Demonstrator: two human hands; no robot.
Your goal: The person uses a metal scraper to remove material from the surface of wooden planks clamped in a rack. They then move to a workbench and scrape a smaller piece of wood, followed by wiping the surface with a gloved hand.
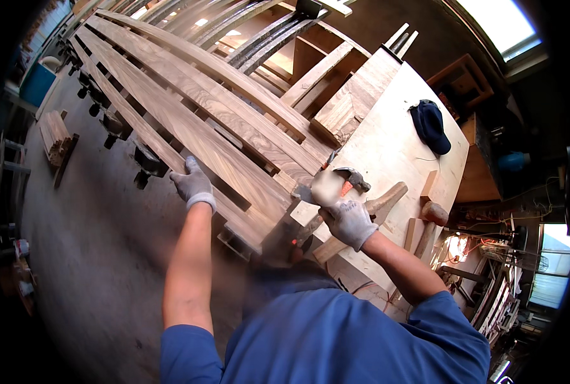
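Note:
My gloved left hand (193, 184) grips the edge of a long narrow wooden strip (126, 115). Beside that strip lie wide, wavy-grained boards (234, 169), running away to the far left with gaps between them. My gloved right hand (350, 222) is closed at the near end of the boards, over the pale worktable (387, 150). A whitish round blur sits at its fingertips, so what it holds cannot be made out. Just beyond it is a hammer (354, 180) with a dark claw head and orange on its handle.
Black clamp parts (147, 163) jut out along the left side of the boards. On the worktable are a dark cap (430, 127), a wooden mallet (433, 214) and wood offcuts (387, 200). A bundle of sticks (56, 137) stands on the floor at left.

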